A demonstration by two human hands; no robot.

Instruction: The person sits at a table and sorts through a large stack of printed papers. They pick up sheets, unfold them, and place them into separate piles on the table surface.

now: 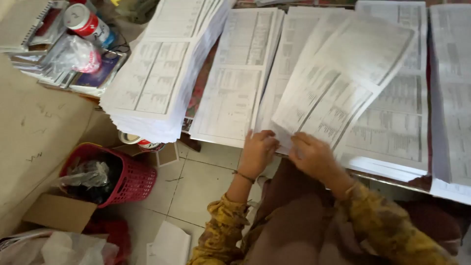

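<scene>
Several stacks of white printed sheets lie side by side on a table. A loose bundle of printed sheets lies tilted across the middle stacks. My left hand and my right hand both grip the near bottom corner of that bundle at the table's front edge. To the left of my hands lies a flat stack, and further left a thick stack overhangs the table. Yellow patterned sleeves cover both my forearms.
A red plastic basket with dark bags stands on the tiled floor at left, next to a cardboard box. A can, a bagged item and notebooks sit at the top left. More paper stacks lie at far right.
</scene>
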